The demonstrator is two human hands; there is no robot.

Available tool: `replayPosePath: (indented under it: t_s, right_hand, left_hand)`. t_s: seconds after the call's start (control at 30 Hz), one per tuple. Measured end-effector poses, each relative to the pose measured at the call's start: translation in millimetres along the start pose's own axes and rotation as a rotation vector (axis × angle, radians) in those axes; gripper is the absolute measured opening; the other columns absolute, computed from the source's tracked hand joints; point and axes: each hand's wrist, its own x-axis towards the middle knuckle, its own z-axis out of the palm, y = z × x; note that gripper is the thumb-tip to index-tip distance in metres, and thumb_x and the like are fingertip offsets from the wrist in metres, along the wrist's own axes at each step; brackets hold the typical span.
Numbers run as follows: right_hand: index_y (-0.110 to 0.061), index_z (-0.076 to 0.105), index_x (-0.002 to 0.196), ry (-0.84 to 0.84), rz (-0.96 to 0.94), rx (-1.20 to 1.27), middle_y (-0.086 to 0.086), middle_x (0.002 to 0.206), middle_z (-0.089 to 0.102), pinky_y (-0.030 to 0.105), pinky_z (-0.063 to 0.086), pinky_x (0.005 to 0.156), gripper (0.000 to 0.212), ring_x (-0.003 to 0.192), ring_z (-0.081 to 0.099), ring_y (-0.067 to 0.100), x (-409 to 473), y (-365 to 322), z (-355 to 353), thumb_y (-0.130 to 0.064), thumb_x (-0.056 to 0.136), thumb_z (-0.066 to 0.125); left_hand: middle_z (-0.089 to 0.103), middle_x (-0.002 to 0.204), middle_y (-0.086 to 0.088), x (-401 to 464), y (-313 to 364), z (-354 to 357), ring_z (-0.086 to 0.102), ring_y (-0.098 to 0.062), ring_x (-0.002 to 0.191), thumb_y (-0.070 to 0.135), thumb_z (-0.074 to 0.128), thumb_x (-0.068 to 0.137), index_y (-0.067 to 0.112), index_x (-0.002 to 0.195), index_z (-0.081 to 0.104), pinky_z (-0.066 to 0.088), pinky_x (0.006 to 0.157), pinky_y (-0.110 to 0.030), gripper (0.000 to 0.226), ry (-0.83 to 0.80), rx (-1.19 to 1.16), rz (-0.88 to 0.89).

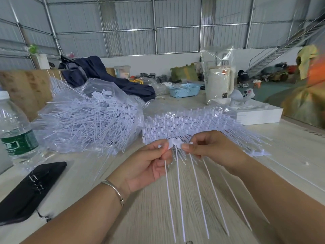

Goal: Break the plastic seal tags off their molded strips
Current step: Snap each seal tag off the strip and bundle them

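Head view shows my left hand and right hand each pinching the white molded plastic strip of long-tailed seal tags. I am at the snapping step. Next, I think, I must twist one tag free.

White matt plastic seal tags with thin smooth tails; pale wood-grain table top, matt. Glossy crinkled clear plastic bag and clear plastic water bottle; smooth black phone case; polished thin metal bangle.

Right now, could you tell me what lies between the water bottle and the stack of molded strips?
In the head view, a clear bag of loose seal tags lies between the water bottle and the stacked molded strips.
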Motion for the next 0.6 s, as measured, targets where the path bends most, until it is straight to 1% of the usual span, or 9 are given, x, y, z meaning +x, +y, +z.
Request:
replayPosePath:
  t_s: [0.07, 0.13, 0.17, 0.27, 0.33, 0.4, 0.47, 0.53, 0.6]
  right_hand:
    - [-0.001, 0.060, 0.066, -0.020, 0.000, -0.003, 0.007, 0.058, 0.050, 0.031, 0.033, 0.068, 0.057, 0.060, 0.042, 0.017, 0.7, 1.3, 0.8, -0.055, 0.062, 0.079]
    - [-0.003, 0.062, 0.066, -0.039, 0.004, 0.015, 0.009, 0.060, 0.050, 0.030, 0.033, 0.065, 0.056, 0.061, 0.042, 0.018, 0.9, 2.2, 2.0, -0.055, 0.057, 0.082]
    - [0.000, 0.063, 0.068, -0.039, 0.008, 0.031, 0.010, 0.062, 0.049, 0.029, 0.033, 0.063, 0.059, 0.061, 0.041, 0.019, 1.3, 3.0, 2.5, -0.053, 0.055, 0.083]
    - [0.006, 0.062, 0.074, -0.029, 0.005, 0.070, 0.011, 0.066, 0.047, 0.027, 0.034, 0.061, 0.063, 0.062, 0.041, 0.018, 1.8, 3.2, 4.2, -0.049, 0.054, 0.085]
    - [0.008, 0.062, 0.077, -0.026, -0.011, 0.116, 0.012, 0.066, 0.046, 0.024, 0.034, 0.060, 0.063, 0.060, 0.041, 0.016, 1.3, 1.4, 6.3, -0.046, 0.057, 0.088]
    - [0.008, 0.063, 0.078, -0.025, -0.024, 0.142, 0.013, 0.065, 0.045, 0.023, 0.034, 0.058, 0.062, 0.059, 0.040, 0.017, 1.0, -0.6, 9.3, -0.045, 0.059, 0.088]
    - [0.009, 0.063, 0.080, -0.025, -0.030, 0.143, 0.013, 0.066, 0.046, 0.025, 0.034, 0.060, 0.064, 0.062, 0.039, 0.020, 1.1, -1.2, 12.1, -0.047, 0.058, 0.086]
    - [0.009, 0.064, 0.081, -0.029, -0.043, 0.143, 0.013, 0.068, 0.048, 0.028, 0.034, 0.063, 0.075, 0.065, 0.039, 0.021, 1.3, -0.4, 13.6, -0.056, 0.053, 0.087]
    - [0.007, 0.065, 0.080, -0.041, -0.039, 0.148, 0.011, 0.063, 0.048, 0.027, 0.035, 0.065, 0.077, 0.063, 0.042, 0.019, 1.3, 0.2, 13.9, -0.062, 0.051, 0.085]
  left_hand:
    - [0.045, 0.066, 0.003, 0.5, -4.1, 0.1, 0.040, -0.007, 0.053, 0.017, 0.069, 0.087, 0.016, 0.086, 0.048, 0.029, 0.051, -0.018, 0.020, -0.072, -0.062, -0.061]
    - [0.045, 0.068, 0.003, 0.7, -7.9, 0.5, 0.042, -0.009, 0.055, 0.020, 0.072, 0.086, 0.018, 0.098, 0.044, 0.030, 0.055, -0.021, 0.031, -0.107, -0.070, -0.113]
    - [0.046, 0.068, 0.003, 1.0, -9.0, 1.1, 0.042, -0.009, 0.056, 0.023, 0.074, 0.085, 0.018, 0.098, 0.045, 0.031, 0.057, -0.021, 0.032, -0.117, -0.061, -0.128]
    - [0.051, 0.069, 0.004, 0.5, -9.2, 5.3, 0.043, -0.007, 0.055, 0.037, 0.079, 0.078, 0.021, 0.083, 0.062, 0.040, 0.056, -0.020, 0.024, -0.127, -0.023, -0.187]
    - [0.054, 0.071, 0.006, -0.3, -9.3, 9.6, 0.046, -0.006, 0.059, 0.057, 0.071, 0.076, 0.025, 0.077, 0.067, 0.044, 0.059, -0.019, 0.033, -0.137, 0.036, -0.263]
    - [0.055, 0.072, 0.008, -0.6, -10.9, 13.5, 0.046, -0.005, 0.062, 0.070, 0.054, 0.077, 0.027, 0.073, 0.067, 0.043, 0.063, -0.018, 0.045, -0.140, 0.084, -0.319]
    - [0.057, 0.072, 0.008, -0.5, -11.9, 16.8, 0.050, -0.004, 0.060, 0.071, 0.044, 0.078, 0.026, 0.071, 0.067, 0.043, 0.062, -0.018, 0.051, -0.114, 0.118, -0.343]
    - [0.057, 0.072, 0.007, -1.1, -11.7, 20.2, 0.051, -0.004, 0.058, 0.072, 0.043, 0.078, 0.026, 0.070, 0.067, 0.044, 0.060, -0.018, 0.052, -0.084, 0.142, -0.359]
    - [0.058, 0.072, 0.008, -2.0, -11.7, 21.7, 0.053, -0.004, 0.059, 0.074, 0.039, 0.079, 0.028, 0.070, 0.068, 0.045, 0.060, -0.017, 0.055, -0.074, 0.143, -0.369]
